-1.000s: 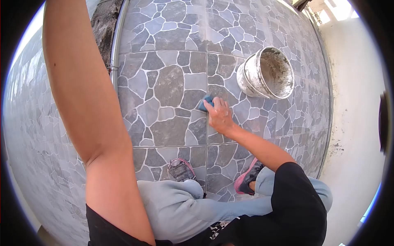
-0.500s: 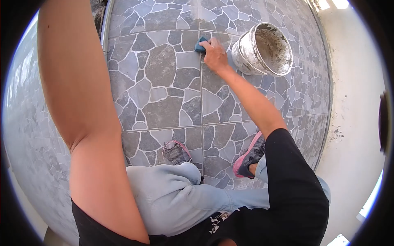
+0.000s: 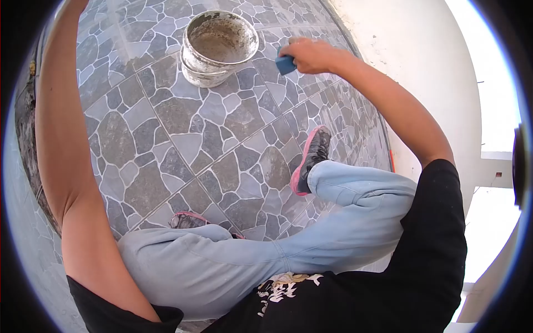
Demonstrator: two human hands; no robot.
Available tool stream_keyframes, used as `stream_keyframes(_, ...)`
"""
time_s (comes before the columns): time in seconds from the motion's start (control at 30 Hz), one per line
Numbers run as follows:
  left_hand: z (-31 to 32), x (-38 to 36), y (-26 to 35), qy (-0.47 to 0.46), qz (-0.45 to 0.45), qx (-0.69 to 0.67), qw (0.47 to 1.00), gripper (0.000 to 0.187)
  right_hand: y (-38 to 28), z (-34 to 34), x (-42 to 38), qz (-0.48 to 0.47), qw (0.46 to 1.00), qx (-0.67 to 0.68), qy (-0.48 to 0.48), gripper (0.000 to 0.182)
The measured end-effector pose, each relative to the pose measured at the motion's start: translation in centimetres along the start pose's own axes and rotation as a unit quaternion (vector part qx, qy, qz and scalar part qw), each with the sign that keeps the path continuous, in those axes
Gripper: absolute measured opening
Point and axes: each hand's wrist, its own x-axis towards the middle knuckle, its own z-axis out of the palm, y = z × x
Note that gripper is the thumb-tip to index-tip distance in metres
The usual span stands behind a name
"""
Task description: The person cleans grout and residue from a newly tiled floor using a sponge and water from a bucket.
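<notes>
Pale wall (image 3: 433, 83) beside grey stone-patterned floor (image 3: 161, 122)

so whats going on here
A person in a black shirt holds a blue, sponge-like block in their right hand, seemingly just above the stone-patterned floor. A dirty white bucket stands upright on the floor, to the left of the block. The left arm stretches away toward the top of the view, with its hand out of sight.
</notes>
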Motion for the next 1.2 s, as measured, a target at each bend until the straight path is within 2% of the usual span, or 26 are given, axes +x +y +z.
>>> stream_keyframes(0.03, 0.3, -1.0, 1.0, -0.013, 0.027, 0.056, 0.998, 0.035, 2.6, -1.7, 1.0, 0.028, 0.997, -0.028, 0.068, 0.04)
stream_keyframes(0.07, 0.5, -2.7, 3.0, -0.017, -0.021, 0.004, 1.0, 0.032, 5.4, -3.2, 2.5, 0.042, 0.992, -0.031, 0.113, 0.031)
stream_keyframes(0.1, 0.9, -2.3, 2.3, -0.082, 0.095, 0.182, 0.975, 0.031, 7.4, -4.5, 3.8, 0.05, 0.986, -0.033, 0.158, 0.026)
stream_keyframes(0.17, 5.9, 0.3, -9.0, -0.104, 0.07, 0.026, 0.992, 0.045, 9.0, -7.9, 4.6, 0.074, 0.985, 0.071, 0.137, 0.034)
stream_keyframes(0.2, 6.4, -0.9, -8.2, -0.157, 0.033, 0.048, 0.986, 0.044, 14.7, -5.5, 10.0, 0.088, 0.986, 0.005, 0.142, 0.039)
stream_keyframes(0.23, 6.6, -1.9, -6.4, -0.206, -0.007, 0.071, 0.976, 0.043, 15.5, -5.7, 10.7, 0.072, 0.985, 0.011, 0.154, 0.039)
stream_keyframes(0.3, 5.9, -5.2, 1.4, -0.285, -0.114, 0.165, 0.937, 0.048, 16.0, -6.6, 12.1, -0.002, 0.958, 0.09, 0.272, 0.042)
stream_keyframes(0.33, 6.7, -6.0, 1.1, -0.281, -0.123, 0.166, 0.937, 0.054, 16.0, -6.8, 12.7, 0.036, 0.966, 0.109, 0.23, 0.05)
stream_keyframes(0.37, 7.9, -6.6, 0.4, -0.276, -0.128, 0.168, 0.938, 0.062, 15.8, -6.3, 12.6, 0.021, 0.962, 0.122, 0.245, 0.05)
stream_keyframes(0.43, 8.7, -7.8, 1.2, -0.309, -0.157, 0.195, 0.918, 0.069, 16.7, -3.2, 13.4, -0.019, 0.941, 0.266, 0.207, 0.044)
stream_keyframes(0.47, 8.9, -8.2, 2.2, -0.305, -0.164, 0.213, 0.914, 0.069, 17.9, -0.8, 14.9, -0.049, 0.943, 0.248, 0.216, 0.046)
stream_keyframes(0.5, 9.5, -8.7, 3.7, -0.339, -0.195, 0.222, 0.893, 0.074, 19.4, 1.2, 16.1, -0.079, 0.959, 0.216, 0.167, 0.046)
stream_keyframes(0.53, 10.3, -9.2, 5.0, -0.371, -0.226, 0.227, 0.872, 0.079, 20.8, 2.2, 16.6, -0.039, 0.97, 0.218, 0.102, 0.046)
stream_keyframes(0.57, 11.2, -9.6, 6.4, -0.369, -0.233, 0.239, 0.868, 0.079, 22.1, 2.9, 17.2, 0.0, 0.976, 0.214, 0.038, 0.047)
stream_keyframes(0.7, 14.7, -11.3, 11.0, -0.378, -0.303, 0.255, 0.837, 0.091, 26.6, 3.3, 18.0, 0.0, 0.977, 0.204, 0.06, 0.039)
stream_keyframes(0.77, 15.4, -11.7, 12.9, -0.376, -0.34, 0.275, 0.817, 0.091, 28.8, 3.9, 21.2, 0.004, 0.962, 0.266, 0.055, 0.04)
stream_keyframes(0.83, 15.7, -12.7, 14.0, -0.355, -0.389, 0.299, 0.796, 0.089, 30.0, 5.8, 26.1, -0.059, 0.96, 0.259, 0.093, 0.038)
stream_keyframes(0.9, 15.7, -13.8, 15.2, -0.316, -0.424, 0.301, 0.793, 0.088, 29.1, 8.1, 32.4, -0.061, 0.938, 0.282, 0.194, 0.035)
stream_keyframes(0.97, 16.3, -15.7, 16.9, -0.284, -0.468, 0.299, 0.782, 0.086, 26.0, 9.4, 37.9, -0.1, 0.933, 0.306, 0.16, 0.036)
stream_keyframes(1.03, 16.4, -17.3, 19.0, -0.229, -0.503, 0.254, 0.793, 0.087, 23.2, 8.0, 32.8, -0.131, 0.888, 0.432, 0.084, 0.034)
stream_keyframes(1.07, 16.8, -18.0, 20.2, -0.219, -0.498, 0.288, 0.788, 0.087, 21.8, 9.0, 32.2, -0.167, 0.876, 0.448, 0.073, 0.036)
stream_keyframes(1.1, 16.8, -17.9, 21.3, -0.251, -0.513, 0.287, 0.769, 0.087, 20.6, 10.0, 32.4, -0.196, 0.86, 0.465, 0.069, 0.039)
stream_keyframes(1.17, 16.5, -18.0, 21.5, -0.277, -0.49, 0.321, 0.762, 0.087, 18.1, 12.3, 33.9, -0.201, 0.896, 0.383, 0.104, 0.035)
stream_keyframes(1.2, 16.6, -17.3, 21.5, -0.276, -0.49, 0.322, 0.762, 0.087, 18.5, 12.1, 33.2, -0.202, 0.895, 0.384, 0.105, 0.035)
